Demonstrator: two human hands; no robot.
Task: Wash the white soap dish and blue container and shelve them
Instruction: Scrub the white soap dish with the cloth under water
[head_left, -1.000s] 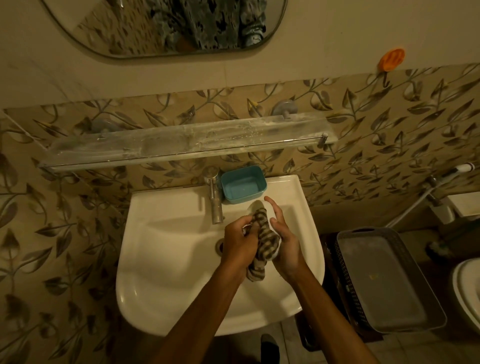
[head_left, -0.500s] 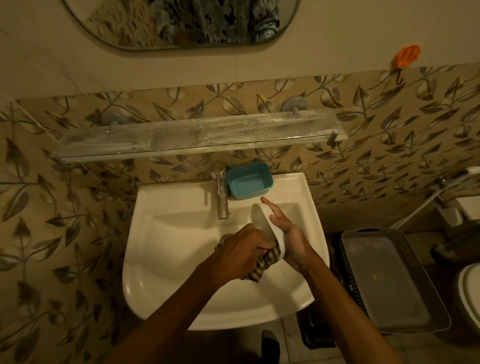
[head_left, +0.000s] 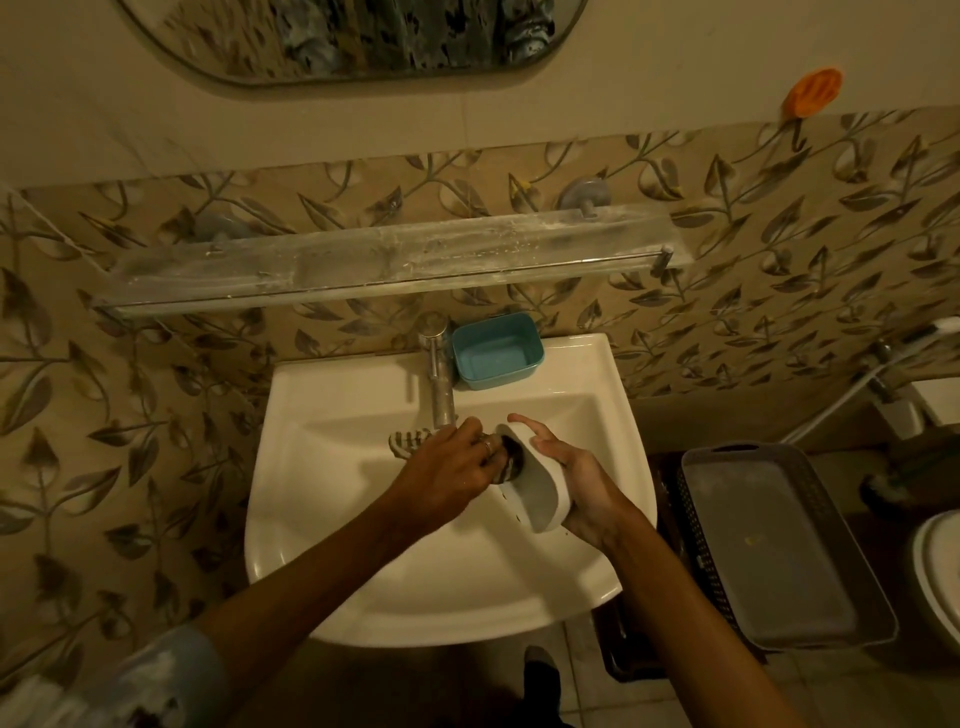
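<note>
Striped cloth (head_left: 410, 440) (L grip (head_left: 452, 467)) now higher inside oval white soap dish (head_left: 535, 493) (R grip (head_left: 587, 483))

Your left hand (head_left: 447, 470) with the striped cloth (head_left: 410, 442) and right hand (head_left: 584, 483) with the white soap dish (head_left: 537, 493) crowd the basin (head_left: 337, 519) under the tap (head_left: 439, 374); its left side lies open. The blue container (head_left: 497, 358) (just beside the tap) takes the back rim, under the glass shelf (head_left: 395, 265).

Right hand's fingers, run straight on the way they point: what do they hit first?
Probably the faucet. The right hand, holding the soap dish, points toward its spout, passing just in front of the blue container. Depth is unclear, so it might pass beside the spout.
</note>
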